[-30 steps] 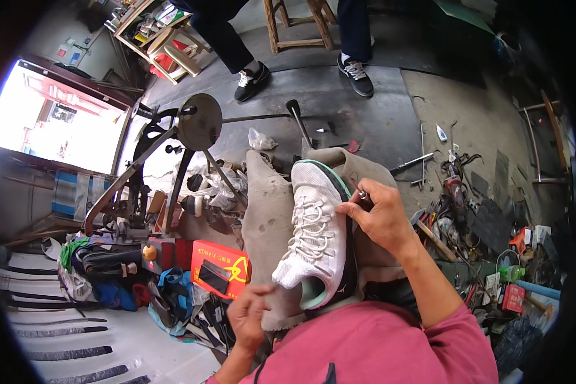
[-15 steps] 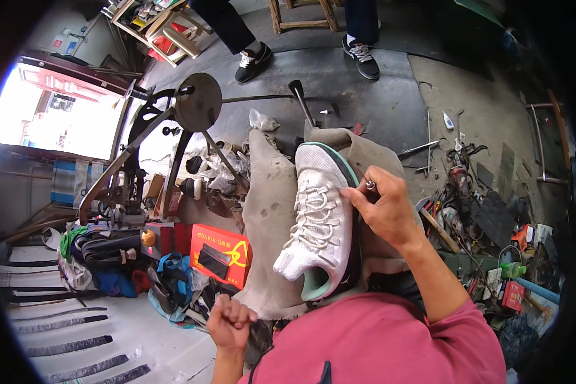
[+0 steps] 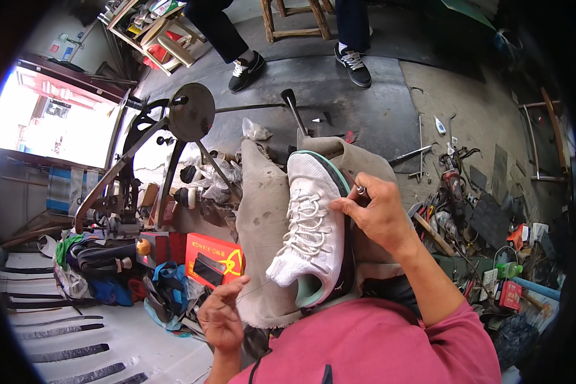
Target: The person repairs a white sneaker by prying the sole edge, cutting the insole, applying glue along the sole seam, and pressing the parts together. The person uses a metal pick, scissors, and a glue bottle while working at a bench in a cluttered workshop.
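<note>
A white lace-up sneaker (image 3: 312, 221) with a mint-green lining and dark sole edge lies on the grey cloth (image 3: 260, 224) across my lap, toe pointing away. Closed around a slim awl-like tool, my right hand (image 3: 379, 214) rests against the shoe's right side near the toe. Only the tool's metal end (image 3: 362, 191) shows clearly; its tip is hidden. My left hand (image 3: 222, 318) is beside the shoe's heel, left of it, with fingers curled and the index finger partly stretched. A fine thread (image 3: 253, 290) runs from these fingers toward the shoe.
A hand-cranked machine with a round wheel (image 3: 192, 112) stands at left. Beside my left hand are a red box (image 3: 215, 246) and a dark phone (image 3: 208, 269). Tools (image 3: 451, 185) clutter the floor at right. Another person's dark shoes (image 3: 246, 72) are ahead, near a wooden stool (image 3: 296, 31).
My left hand has loosened from a fist and risen slightly, with the thread now visible beside it. My right hand stays at the shoe; the whole view has shifted a little.
</note>
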Tool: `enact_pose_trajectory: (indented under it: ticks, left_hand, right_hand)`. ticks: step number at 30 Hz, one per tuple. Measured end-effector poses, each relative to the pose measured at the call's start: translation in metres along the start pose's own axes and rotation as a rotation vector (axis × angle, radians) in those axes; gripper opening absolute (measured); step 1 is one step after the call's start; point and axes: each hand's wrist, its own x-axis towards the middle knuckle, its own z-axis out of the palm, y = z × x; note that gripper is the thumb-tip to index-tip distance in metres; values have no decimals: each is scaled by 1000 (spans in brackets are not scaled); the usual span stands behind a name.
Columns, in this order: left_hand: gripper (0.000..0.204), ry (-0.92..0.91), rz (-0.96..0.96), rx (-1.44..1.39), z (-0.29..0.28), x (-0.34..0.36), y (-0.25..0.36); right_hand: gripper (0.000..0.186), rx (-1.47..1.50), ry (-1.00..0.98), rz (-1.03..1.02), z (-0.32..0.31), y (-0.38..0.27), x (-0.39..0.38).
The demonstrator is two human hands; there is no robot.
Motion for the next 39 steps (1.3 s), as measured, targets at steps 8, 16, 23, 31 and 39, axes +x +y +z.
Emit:
enact_pose_trajectory:
  ticks: [8,16,23,31,39]
  left_hand:
    - [46,-66,-423,-592,28,-13,-12]
    - [41,-51,-690,-634,8,-29,-28]
    - [42,120,-786,-671,-1,-44,-26]
    - [41,110,-734,-692,9,-48,-25]
    - [41,96,-666,-684,15,-44,-21]
  right_hand:
    - [44,-117,52,20,7,-8,-3]
    - [41,-200,102,15,20,-14,-3]
    - [43,-278,42,20,20,-13,-1]
    - [39,-226,36,53,16,-15,-1]
    - [38,-191,49,21,13,-6,0]
